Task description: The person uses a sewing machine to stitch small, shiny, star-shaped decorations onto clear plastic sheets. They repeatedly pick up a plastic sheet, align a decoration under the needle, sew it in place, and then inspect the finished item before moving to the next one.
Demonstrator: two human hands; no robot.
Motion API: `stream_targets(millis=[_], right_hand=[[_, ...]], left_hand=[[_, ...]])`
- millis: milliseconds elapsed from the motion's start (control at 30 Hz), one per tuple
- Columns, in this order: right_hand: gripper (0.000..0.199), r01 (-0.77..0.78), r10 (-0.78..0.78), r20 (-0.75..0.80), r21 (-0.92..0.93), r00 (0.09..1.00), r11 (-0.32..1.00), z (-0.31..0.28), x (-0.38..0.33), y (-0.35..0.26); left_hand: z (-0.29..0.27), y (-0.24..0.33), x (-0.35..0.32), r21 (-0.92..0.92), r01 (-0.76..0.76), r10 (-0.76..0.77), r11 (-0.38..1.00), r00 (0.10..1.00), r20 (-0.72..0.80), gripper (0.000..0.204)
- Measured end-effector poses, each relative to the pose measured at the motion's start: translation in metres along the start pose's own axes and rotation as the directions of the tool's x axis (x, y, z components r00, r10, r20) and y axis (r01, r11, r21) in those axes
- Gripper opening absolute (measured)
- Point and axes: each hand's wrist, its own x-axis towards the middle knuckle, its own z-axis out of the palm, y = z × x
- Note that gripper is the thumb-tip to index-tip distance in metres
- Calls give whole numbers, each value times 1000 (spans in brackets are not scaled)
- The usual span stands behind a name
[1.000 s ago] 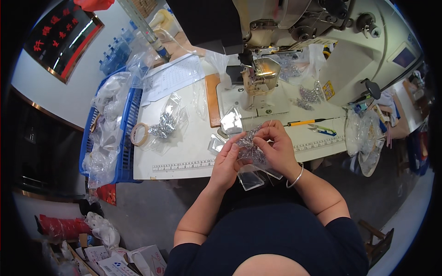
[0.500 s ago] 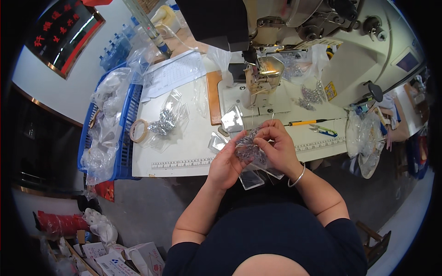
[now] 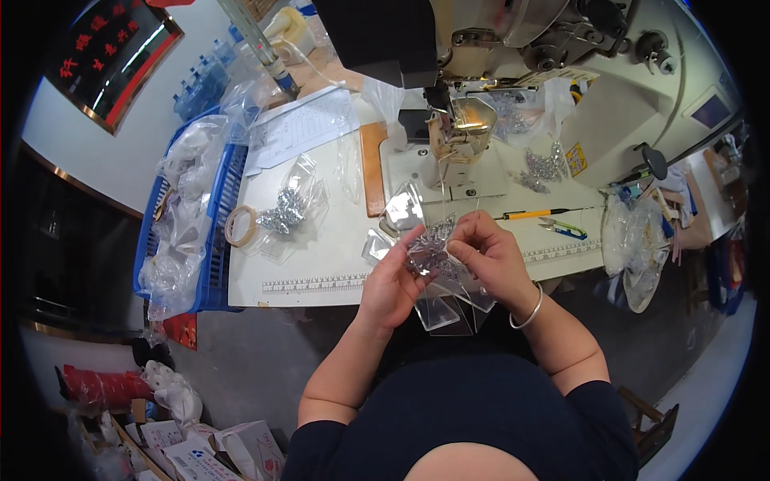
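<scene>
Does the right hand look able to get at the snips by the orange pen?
Probably yes: the snips lie on the tabletop to the right of the right hand, nothing visible between, though its fingers seem busy at the silver piece.

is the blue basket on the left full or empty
It looks full: clear plastic bags heaped inside the blue basket reach its rim; what lies beneath is hidden.

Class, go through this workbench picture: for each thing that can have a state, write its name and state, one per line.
Left hand: holding the glittery silver piece
Right hand: thumb and finger pinched together at the piece's right side
Glittery silver piece: held up, off the table
Blue basket: filled with clear plastic
Tape roll: lying flat
Orange pen: lying down
Snips: lying down, unheld
</scene>
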Motion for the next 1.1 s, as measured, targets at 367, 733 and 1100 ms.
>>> stream_targets(millis=[367, 733, 1100], right_hand=[[8, 124, -147, -145, -158, 978, 980, 13, 4, 17], [8, 133, -157, -154, -154, 976, 979, 14, 5, 16], [7, 148, -175, -170, -161, 970, 976, 15, 5, 16]], left_hand=[[7, 0, -7, -8, -25, 25, 1000, 999, 40, 43], [11, 1, -9, 4, -21, 21, 1000, 999, 43, 44], [10, -2, -7, 3, -28, 27, 1000, 999, 21, 43]])
